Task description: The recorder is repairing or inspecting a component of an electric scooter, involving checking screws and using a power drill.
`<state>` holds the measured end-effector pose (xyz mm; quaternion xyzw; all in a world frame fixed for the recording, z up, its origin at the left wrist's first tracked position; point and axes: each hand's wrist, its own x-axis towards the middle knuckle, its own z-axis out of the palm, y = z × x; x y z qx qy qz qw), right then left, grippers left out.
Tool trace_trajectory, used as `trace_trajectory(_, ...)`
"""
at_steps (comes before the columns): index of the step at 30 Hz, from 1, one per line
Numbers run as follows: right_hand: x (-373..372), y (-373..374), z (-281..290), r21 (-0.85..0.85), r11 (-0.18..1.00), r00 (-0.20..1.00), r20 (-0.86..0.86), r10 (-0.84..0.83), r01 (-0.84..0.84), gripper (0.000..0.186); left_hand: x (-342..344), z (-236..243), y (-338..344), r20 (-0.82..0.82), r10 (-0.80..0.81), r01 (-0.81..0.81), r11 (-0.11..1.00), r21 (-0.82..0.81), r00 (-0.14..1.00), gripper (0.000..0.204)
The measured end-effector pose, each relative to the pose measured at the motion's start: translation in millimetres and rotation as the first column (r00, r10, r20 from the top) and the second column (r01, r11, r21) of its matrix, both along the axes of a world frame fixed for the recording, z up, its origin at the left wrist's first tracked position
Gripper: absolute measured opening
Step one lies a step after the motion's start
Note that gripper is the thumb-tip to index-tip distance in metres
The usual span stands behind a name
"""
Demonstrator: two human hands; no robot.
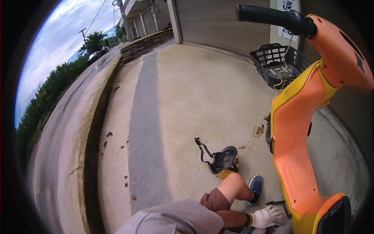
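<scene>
My left hand (266, 216), in a white work glove with a dark band at the wrist, is low beside the orange-and-yellow scooter (298, 163). Its fingers are bent together over a thin greyish piece that I cannot make out. A black lever or pedal part (276, 202) juts from the scooter's side just above the glove. My right hand is out of the picture. My bent knee and blue shoe (255, 186) are close to the scooter. An upturned yellow helmet (224, 162) with black lining and a loose black strap lies beyond my knee.
The scooter's black handlebar grip (259, 14) reaches out at the upper right. A black basket (276, 64) stands by the roller shutter (218, 27). A coiled pale cord (258, 130) lies on the concrete. To the left, a ditch (95, 156) separates the paving from the road.
</scene>
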<state>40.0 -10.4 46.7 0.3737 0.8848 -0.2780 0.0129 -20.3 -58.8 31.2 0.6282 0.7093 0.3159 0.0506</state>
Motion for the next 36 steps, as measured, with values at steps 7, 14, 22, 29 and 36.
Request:
trace_trajectory(7,44.6,24.4,-87.9,0.329,0.885,0.904,0.381,0.196,-0.33,0.062,-11.4,7.0,3.6,-0.087,-0.016,0.022,0.997,0.071,0.996,0.055)
trace_trajectory(14,53.2,26.0,-103.2,-0.305,0.858,0.91,0.091,-0.405,0.413,0.086,1.4,22.9,15.2,-0.142,-0.02,0.026,0.999,0.037,0.99,0.053)
trace_trajectory(22,73.6,23.0,-104.7,-0.509,0.719,0.835,0.0,-0.55,0.474,0.053,20.7,24.4,12.4,-0.162,-0.056,0.047,0.997,-0.054,0.985,0.056)
trace_trajectory(29,66.3,16.1,-98.0,-0.503,0.698,0.829,0.073,-0.554,0.51,0.06,17.6,14.0,14.7,-0.181,-0.087,0.059,0.986,-0.155,0.98,0.06)
trace_trajectory(36,64.5,2.9,-119.5,-0.472,0.742,0.828,-0.046,-0.559,0.475,0.053,11.8,5.2,3.6,-0.188,-0.147,0.128,0.986,-0.111,0.971,0.06)
